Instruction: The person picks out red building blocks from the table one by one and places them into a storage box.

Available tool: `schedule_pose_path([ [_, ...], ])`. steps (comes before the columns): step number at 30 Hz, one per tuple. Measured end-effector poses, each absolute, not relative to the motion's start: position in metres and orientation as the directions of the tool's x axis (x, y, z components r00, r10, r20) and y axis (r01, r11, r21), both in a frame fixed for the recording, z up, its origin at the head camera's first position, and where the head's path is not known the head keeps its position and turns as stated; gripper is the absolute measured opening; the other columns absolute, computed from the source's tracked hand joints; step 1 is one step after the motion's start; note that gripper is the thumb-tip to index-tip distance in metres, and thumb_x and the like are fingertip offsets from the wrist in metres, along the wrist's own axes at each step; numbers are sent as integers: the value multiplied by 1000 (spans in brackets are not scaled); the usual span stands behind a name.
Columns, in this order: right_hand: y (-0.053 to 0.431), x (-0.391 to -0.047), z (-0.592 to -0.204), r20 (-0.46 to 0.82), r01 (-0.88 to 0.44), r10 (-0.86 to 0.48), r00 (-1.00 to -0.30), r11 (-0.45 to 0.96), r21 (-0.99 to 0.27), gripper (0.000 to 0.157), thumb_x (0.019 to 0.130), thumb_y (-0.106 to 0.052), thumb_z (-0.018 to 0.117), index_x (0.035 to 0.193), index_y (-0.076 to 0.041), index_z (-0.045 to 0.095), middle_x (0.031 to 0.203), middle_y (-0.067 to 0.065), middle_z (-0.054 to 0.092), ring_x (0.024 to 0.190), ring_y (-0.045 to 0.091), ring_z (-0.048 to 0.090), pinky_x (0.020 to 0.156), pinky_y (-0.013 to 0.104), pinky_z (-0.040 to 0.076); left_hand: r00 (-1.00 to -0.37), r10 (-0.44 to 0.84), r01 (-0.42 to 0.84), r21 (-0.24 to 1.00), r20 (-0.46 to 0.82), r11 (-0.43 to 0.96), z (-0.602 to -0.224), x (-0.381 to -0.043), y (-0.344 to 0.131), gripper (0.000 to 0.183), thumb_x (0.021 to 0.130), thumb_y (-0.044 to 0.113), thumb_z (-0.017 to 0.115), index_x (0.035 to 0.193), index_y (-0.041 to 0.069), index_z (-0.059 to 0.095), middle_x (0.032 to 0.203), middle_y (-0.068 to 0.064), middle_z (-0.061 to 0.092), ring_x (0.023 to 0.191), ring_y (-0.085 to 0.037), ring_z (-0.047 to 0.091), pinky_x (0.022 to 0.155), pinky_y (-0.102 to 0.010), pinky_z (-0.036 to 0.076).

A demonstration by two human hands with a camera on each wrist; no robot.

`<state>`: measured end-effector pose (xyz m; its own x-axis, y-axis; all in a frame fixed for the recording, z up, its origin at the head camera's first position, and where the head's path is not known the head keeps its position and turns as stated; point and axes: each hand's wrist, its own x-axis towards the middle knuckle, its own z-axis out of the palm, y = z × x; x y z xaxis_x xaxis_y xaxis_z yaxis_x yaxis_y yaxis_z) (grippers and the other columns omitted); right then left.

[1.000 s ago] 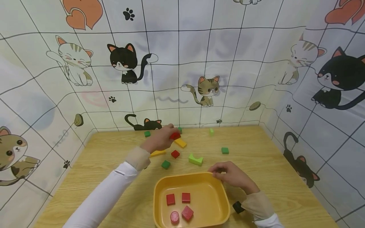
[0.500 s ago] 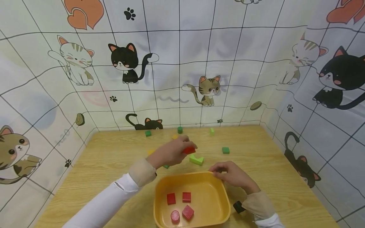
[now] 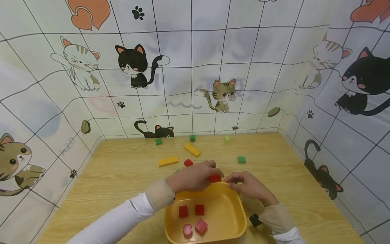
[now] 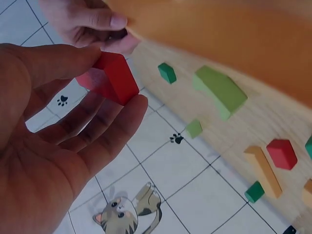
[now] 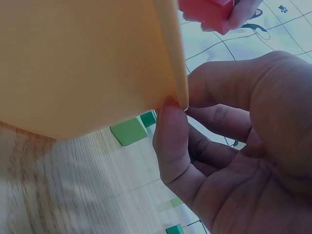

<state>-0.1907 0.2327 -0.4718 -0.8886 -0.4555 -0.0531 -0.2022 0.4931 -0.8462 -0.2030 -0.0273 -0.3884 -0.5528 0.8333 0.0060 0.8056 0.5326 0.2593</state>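
In the head view my left hand [image 3: 196, 175] is above the far rim of a yellow plastic bin [image 3: 243, 226]. It pinches a red block [image 4: 112, 78] between thumb and fingers, as the left wrist view shows closely. My right hand [image 3: 251, 188] grips the bin's far right corner; in the right wrist view the thumb [image 5: 173, 141] presses one side of the rim and fingers lie on the other. Inside the bin lie several red pieces, among them a square block [image 3: 183, 211], another square block [image 3: 199, 209], a tilted block [image 3: 201, 226] and a round one [image 3: 187, 231].
Beyond the bin, a red block [image 3: 188, 162], yellow bars [image 3: 168, 161] and green blocks [image 3: 241, 159] are scattered on the wooden table [image 3: 122, 176]. A light green arched block [image 4: 219, 90] stands behind the bin. A black block [image 3: 255, 220] sits by the right wrist. Cat-print cloth walls surround the table.
My left hand has carried the red block from the back of the table toward me and to the right, up to the bin's far rim. The right hand has stayed on the bin's corner.
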Motion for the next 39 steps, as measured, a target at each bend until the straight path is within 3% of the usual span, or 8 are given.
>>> schedule_pose_path([
  [8, 235, -193, -474, -38, -217, -457, -889, 492, -843, 16, 100, -18, 66, 113, -15, 75, 108, 6, 73, 92, 17, 63, 66, 30, 56, -496, 866, 837, 225, -72, 498, -407, -195, -14, 46, 95, 12, 73, 137, 29, 66, 100, 3, 52, 78, -9, 49, 65, -14, 43],
  [12, 235, -194, -475, -28, -231, -462, -886, 494, -838, 16, 100, -19, 66, 113, -15, 76, 109, 6, 74, 92, 16, 64, 67, 31, 57, -452, 885, 864, 194, -112, 465, -417, -193, -7, 41, 94, 11, 72, 132, 27, 68, 100, 3, 54, 81, -8, 50, 69, -14, 43],
  [20, 236, -196, -477, -2, -268, -473, -881, 502, -822, 15, 99, -20, 67, 111, -16, 76, 108, 3, 74, 95, 13, 65, 76, 26, 54, -396, 891, 882, 179, -222, 436, -430, -189, 3, 48, 90, 2, 73, 129, 29, 67, 115, 7, 62, 92, -6, 51, 93, -17, 49],
  [30, 235, -193, -475, -26, -240, -470, -883, 497, -834, 16, 99, -20, 68, 112, -14, 76, 108, 6, 74, 93, 15, 64, 66, 28, 56, -314, 919, 941, 52, -239, 335, -451, -191, 11, 41, 94, 15, 75, 130, 31, 66, 107, 9, 62, 91, -5, 48, 86, -14, 42],
  [39, 234, -192, -474, -31, -241, -475, -880, 500, -832, 17, 100, -21, 67, 112, -14, 76, 107, 6, 74, 93, 14, 64, 66, 28, 56, -322, 909, 943, -1, -266, 334, -458, -187, 13, 36, 92, 11, 76, 121, 29, 64, 101, 9, 56, 87, -5, 48, 80, -14, 43],
])
